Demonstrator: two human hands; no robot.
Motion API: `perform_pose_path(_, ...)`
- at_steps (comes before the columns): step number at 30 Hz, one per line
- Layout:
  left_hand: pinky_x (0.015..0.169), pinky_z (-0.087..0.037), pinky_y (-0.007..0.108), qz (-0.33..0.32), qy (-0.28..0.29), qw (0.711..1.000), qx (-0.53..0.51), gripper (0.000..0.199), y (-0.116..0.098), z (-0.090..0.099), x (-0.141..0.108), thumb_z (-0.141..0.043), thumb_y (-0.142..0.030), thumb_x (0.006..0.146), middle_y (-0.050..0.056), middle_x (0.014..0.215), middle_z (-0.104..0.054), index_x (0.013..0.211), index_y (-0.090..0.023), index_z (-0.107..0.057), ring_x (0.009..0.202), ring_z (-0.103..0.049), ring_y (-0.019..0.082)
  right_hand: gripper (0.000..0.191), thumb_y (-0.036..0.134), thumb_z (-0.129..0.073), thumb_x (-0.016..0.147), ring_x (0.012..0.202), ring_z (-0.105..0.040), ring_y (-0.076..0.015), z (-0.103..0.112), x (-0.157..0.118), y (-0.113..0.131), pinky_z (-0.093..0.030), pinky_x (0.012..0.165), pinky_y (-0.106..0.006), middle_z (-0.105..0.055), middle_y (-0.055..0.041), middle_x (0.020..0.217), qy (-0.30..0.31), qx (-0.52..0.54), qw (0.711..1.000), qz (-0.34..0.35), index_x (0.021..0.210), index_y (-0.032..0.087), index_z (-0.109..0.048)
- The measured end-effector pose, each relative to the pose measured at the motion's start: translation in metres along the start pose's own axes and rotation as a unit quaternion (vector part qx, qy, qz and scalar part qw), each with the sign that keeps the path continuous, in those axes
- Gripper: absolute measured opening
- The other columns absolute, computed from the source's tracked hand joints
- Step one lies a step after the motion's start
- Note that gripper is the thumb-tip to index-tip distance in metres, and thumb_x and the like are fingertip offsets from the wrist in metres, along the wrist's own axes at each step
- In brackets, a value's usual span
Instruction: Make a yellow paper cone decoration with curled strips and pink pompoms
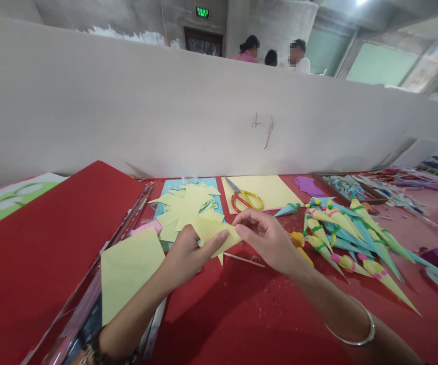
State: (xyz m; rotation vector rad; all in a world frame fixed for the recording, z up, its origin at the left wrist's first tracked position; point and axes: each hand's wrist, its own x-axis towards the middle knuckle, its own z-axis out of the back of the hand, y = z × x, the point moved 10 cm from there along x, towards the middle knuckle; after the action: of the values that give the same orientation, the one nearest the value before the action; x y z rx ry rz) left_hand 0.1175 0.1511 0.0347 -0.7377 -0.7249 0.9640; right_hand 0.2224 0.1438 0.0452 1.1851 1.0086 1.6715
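A small sheet of yellow paper (213, 230) is held up between both hands above the red table. My left hand (190, 251) is closed on it, the thumb lying flat along its face. At the paper's right corner, my right hand (266, 235) pinches it between thumb and fingertips. Behind it spreads a pile of cut yellow paper pieces (188, 203) with some blue ones. Under my left forearm lies a larger yellow sheet (128, 268). Just past my hands, a thin stick (245, 260) rests on the table.
Scissors (242, 195) with red and yellow handles lie on pale yellow sheets (280, 190). Yellow and blue paper cones (344, 228) are heaped at right, near a tray of scraps (352, 188). A red board (70, 243) covers the left. A white partition (166, 111) stands behind; people are beyond it.
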Motion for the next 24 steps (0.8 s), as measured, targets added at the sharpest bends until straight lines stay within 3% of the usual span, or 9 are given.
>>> perform_pose_path(6,0.044,-0.033,0.019,-0.004,0.046,0.999,0.005,0.034,0.001,-0.010,0.000,-0.040,-0.038,0.080,-0.005,0.049,-0.042,0.055,-0.016,-0.046,0.045,-0.040,0.008,0.026,0.034,-0.042,0.083,0.042,-0.042,-0.0056,-0.015,-0.005,-0.016,-0.032,0.041,-0.018,-0.045,0.0052,0.048,0.054,-0.004,0.997,-0.056,0.064,0.018,-0.049)
perform_pose_path(12,0.039,-0.030,0.019,0.030,0.026,0.999,0.008,0.034,0.004,-0.008,-0.001,-0.043,-0.041,0.078,-0.005,0.045,-0.040,0.054,-0.016,-0.045,0.041,-0.037,0.007,0.032,0.032,-0.040,0.084,0.035,-0.024,-0.0028,-0.019,-0.006,-0.015,-0.022,0.035,-0.018,-0.026,0.0095,0.043,0.066,0.032,0.996,-0.059,0.056,0.019,-0.038)
perform_pose_path(18,0.034,-0.024,0.017,0.006,-0.002,1.000,-0.016,0.039,-0.006,0.001,0.000,-0.045,-0.035,0.077,-0.008,0.036,-0.032,0.044,-0.017,-0.035,0.033,-0.029,0.005,0.027,0.032,-0.038,0.086,0.032,-0.033,-0.0032,-0.030,-0.010,-0.015,-0.026,0.034,-0.017,-0.040,0.0088,0.038,0.128,0.068,0.986,-0.081,0.062,0.020,-0.041)
perform_pose_path(24,0.033,-0.023,0.017,0.030,0.005,1.000,-0.006,0.039,-0.001,0.001,0.000,-0.047,-0.037,0.076,-0.008,0.034,-0.033,0.044,-0.018,-0.035,0.031,-0.029,0.004,0.024,0.027,-0.038,0.085,0.039,-0.042,-0.0040,-0.030,-0.011,-0.013,-0.034,0.040,-0.017,-0.046,0.0066,0.046,0.136,0.066,0.985,-0.080,0.063,0.019,-0.044)
